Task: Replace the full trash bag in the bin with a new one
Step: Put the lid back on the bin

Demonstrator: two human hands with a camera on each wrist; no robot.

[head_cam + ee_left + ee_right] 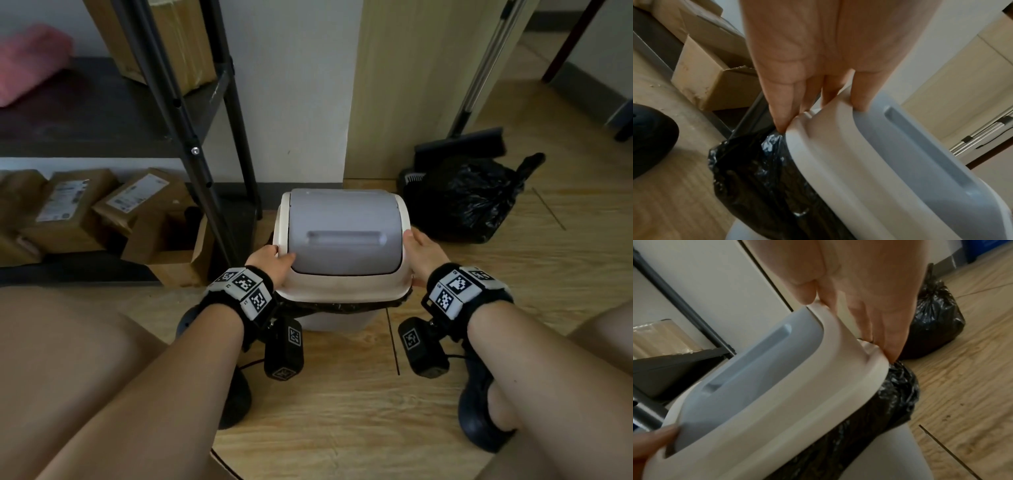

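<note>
A small bin (pixel 337 322) stands on the wood floor by the wall, topped by a cream lid frame (pixel 342 291) with a grey swing flap (pixel 342 236). A black liner bag (pixel 342 307) is folded over the bin's rim under the lid, also visible in the wrist views (pixel 756 170) (pixel 879 402). My left hand (pixel 272 262) grips the lid's left side, thumb on the flap, fingers (pixel 781 113) down the frame edge. My right hand (pixel 419 253) grips the right side, fingers (pixel 885 340) over the rim. A tied full black bag (pixel 469 202) sits on the floor right of the bin.
A dark metal shelf rack (pixel 205 144) stands close on the left with cardboard boxes (pixel 113 212) beneath it. A broom and dustpan (pixel 459 144) lean behind the full bag. My knees and dark shoes (pixel 479 411) flank the bin.
</note>
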